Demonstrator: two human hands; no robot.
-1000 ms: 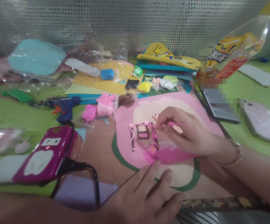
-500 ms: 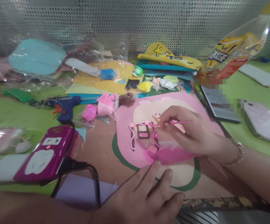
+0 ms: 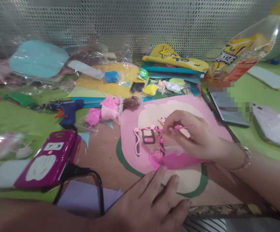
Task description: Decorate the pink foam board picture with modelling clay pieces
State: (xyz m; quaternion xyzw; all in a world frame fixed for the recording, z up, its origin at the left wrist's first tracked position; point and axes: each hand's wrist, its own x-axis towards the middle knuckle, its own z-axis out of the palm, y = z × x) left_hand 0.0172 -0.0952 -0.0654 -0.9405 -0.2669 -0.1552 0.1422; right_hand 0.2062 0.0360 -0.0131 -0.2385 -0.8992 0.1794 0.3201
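My right hand [image 3: 198,138] is closed in a pinch on a thin pink stick [image 3: 187,127], probably a clay modelling tool, whose far tip is hidden by the fingers. It works over a pink paper cutout [image 3: 130,141] with a cream middle. Dark lettering [image 3: 148,136] on the cutout is edged with pink clay strips [image 3: 137,145] and small flowers [image 3: 158,154]. Below the letters lies a bright pink sheet [image 3: 174,162], partly see-through. My left hand [image 3: 149,199] rests flat with fingers spread, its fingertips at that sheet's lower edge.
Bagged clay lumps [image 3: 109,108] and a blue glue gun [image 3: 69,111] lie behind and left. A magenta device [image 3: 50,161] with a black cable [image 3: 100,183] is at left. Phones [image 3: 273,125] and a snack bag [image 3: 241,58] are at right, before a perforated metal panel [image 3: 130,25].
My right hand has shifted very slightly, and the stick's visible end has moved a little left. My left hand stays in the same place.
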